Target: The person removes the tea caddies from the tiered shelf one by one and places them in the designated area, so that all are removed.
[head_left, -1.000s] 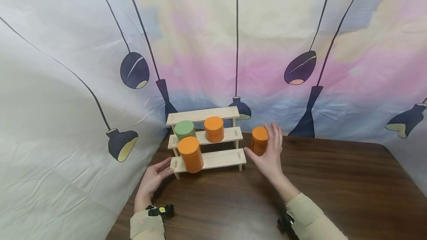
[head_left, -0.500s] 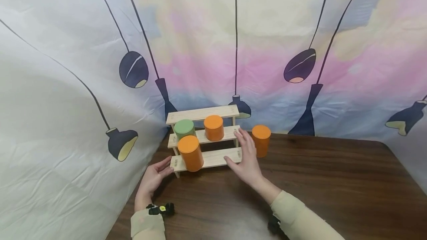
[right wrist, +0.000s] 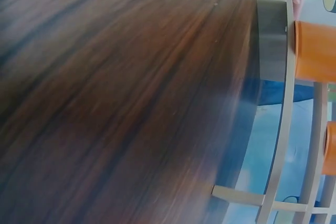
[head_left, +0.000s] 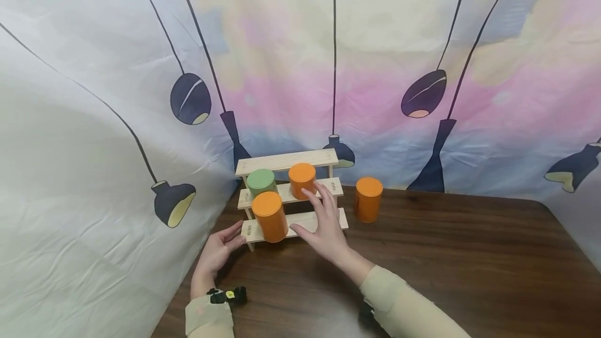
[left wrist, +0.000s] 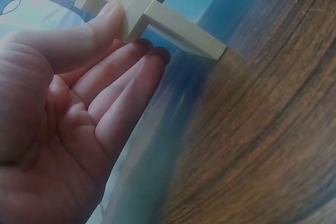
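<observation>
A three-step wooden display rack point(head_left: 287, 161) stands on the table. My left hand point(head_left: 217, 250) holds the left end of its lowest step; in the left wrist view the thumb point(left wrist: 107, 24) lies against the board, with the other fingers below. An orange canister point(head_left: 271, 220) stands upright on the lowest step, at the left. The middle step carries a green canister point(head_left: 260, 180) and another orange canister point(head_left: 302, 181). My right hand point(head_left: 327, 231), holding nothing, is over the lowest step, fingers spread, between its two orange neighbours; whether it touches either cannot be told.
One more orange canister point(head_left: 368, 202) stands on the dark wooden table point(head_left: 451, 254), right of the rack. A fabric backdrop point(head_left: 375, 30) printed with hanging lamps rises close behind the rack and along the left side.
My right hand has left the orange canister on the table and moved left, over the rack's lowest step. The left hand stays at the rack's end.
</observation>
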`<state>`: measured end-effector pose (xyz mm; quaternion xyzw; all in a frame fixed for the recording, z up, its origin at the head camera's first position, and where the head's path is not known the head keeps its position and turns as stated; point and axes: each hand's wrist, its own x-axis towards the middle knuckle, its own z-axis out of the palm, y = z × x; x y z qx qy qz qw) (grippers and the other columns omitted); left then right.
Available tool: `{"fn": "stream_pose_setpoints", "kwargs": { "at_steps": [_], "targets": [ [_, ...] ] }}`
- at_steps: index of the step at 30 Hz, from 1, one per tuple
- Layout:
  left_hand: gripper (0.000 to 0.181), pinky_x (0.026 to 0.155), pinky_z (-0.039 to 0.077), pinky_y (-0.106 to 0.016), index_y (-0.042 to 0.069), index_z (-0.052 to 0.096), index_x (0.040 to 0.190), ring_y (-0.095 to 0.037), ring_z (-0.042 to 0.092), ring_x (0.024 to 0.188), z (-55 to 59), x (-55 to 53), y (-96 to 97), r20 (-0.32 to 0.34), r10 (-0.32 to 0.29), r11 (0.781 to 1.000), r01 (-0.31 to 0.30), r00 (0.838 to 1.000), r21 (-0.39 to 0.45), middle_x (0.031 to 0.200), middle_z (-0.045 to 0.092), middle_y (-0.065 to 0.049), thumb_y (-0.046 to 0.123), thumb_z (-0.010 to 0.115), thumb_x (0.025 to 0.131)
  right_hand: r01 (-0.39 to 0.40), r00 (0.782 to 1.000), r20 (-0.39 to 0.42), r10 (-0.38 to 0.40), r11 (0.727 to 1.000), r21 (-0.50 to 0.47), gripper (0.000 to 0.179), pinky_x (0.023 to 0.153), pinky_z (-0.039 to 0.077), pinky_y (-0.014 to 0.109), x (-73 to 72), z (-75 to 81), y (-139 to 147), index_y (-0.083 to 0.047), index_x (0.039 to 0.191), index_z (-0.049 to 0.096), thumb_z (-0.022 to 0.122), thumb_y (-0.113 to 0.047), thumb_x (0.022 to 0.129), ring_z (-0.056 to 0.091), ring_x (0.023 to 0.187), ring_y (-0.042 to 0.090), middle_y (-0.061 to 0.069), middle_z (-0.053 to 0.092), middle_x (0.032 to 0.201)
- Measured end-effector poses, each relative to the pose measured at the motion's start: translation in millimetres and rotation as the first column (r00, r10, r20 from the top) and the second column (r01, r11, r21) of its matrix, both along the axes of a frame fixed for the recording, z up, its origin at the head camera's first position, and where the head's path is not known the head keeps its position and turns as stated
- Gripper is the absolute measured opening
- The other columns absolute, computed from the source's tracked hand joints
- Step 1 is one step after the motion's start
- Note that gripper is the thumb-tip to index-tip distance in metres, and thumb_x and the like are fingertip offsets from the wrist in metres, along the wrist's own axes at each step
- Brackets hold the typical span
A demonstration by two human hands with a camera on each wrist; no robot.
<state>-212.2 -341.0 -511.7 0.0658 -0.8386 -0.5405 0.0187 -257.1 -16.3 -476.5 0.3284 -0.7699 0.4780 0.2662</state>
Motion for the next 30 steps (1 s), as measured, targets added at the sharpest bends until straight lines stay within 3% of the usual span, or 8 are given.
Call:
{"fn": "stream_pose_setpoints", "kwargs": {
  "at_steps": [5, 13, 19, 23, 30],
  "targets": [
    [0.061, 0.119, 0.041, -0.053, 0.004, 0.051, 0.158, -0.034, 0.053, 0.145, -0.7, -0.1, -1.0, 0.010, -0.001, 1.000, 0.001, 1.000, 0.009, 0.159, 0.052, -0.015, 0.019, 0.073, 0.103, 0.011, 0.999, 0.035, -0.011, 1.000, -0.009, 0.089, 0.116, 0.027, 0.076, -1.9, 0.2, -9.6, -0.020, 0.158, 0.049, 0.096, -0.028, 0.082, 0.026, 0.156, 0.038, 0.012, 0.029, 0.172],
    [0.062, 0.119, 0.041, -0.052, 0.004, 0.051, 0.158, -0.033, 0.052, 0.146, 0.9, 0.9, -0.2, 0.026, -0.002, 1.000, 0.001, 1.000, 0.020, 0.160, 0.051, -0.015, 0.020, 0.074, 0.103, -0.048, 0.977, 0.209, 0.050, 0.999, -0.014, 0.087, 0.119, 0.032, 0.068, 3.2, -1.3, -21.5, -0.022, 0.162, 0.046, 0.092, -0.032, 0.088, 0.032, 0.154, 0.033, 0.003, 0.033, 0.170],
    [0.063, 0.119, 0.041, -0.051, 0.004, 0.050, 0.159, -0.032, 0.052, 0.146, 1.1, -0.3, -0.2, 0.016, -0.009, 1.000, 0.009, 1.000, 0.028, 0.159, 0.052, -0.015, 0.020, 0.074, 0.103, -0.084, 0.975, 0.208, 0.078, 0.996, 0.020, 0.090, 0.120, 0.036, 0.062, 0.8, -1.1, -26.5, -0.020, 0.163, 0.044, 0.092, -0.029, 0.087, 0.040, 0.150, 0.032, 0.007, 0.041, 0.165],
    [0.063, 0.119, 0.041, -0.051, 0.005, 0.050, 0.159, -0.032, 0.053, 0.146, 0.3, -0.6, -1.4, 0.015, -0.010, 1.000, 0.010, 1.000, 0.025, 0.159, 0.052, -0.015, 0.021, 0.074, 0.103, -0.097, 0.970, 0.227, 0.084, 0.994, 0.050, 0.092, 0.121, 0.040, 0.054, 1.6, -0.6, -31.6, -0.023, 0.162, 0.044, 0.094, -0.027, 0.085, 0.044, 0.148, 0.027, 0.003, 0.044, 0.163],
    [0.063, 0.118, 0.042, -0.051, 0.005, 0.050, 0.159, -0.033, 0.052, 0.146, 0.1, -1.1, -0.5, 0.018, -0.015, 1.000, 0.015, 1.000, 0.025, 0.160, 0.051, -0.015, 0.021, 0.073, 0.103, -0.114, 0.959, 0.266, 0.098, 0.993, 0.044, 0.096, 0.120, 0.042, 0.052, 4.5, 0.6, -40.7, -0.025, 0.163, 0.043, 0.096, -0.024, 0.083, 0.046, 0.148, 0.024, 0.001, 0.046, 0.162]
  ]
}}
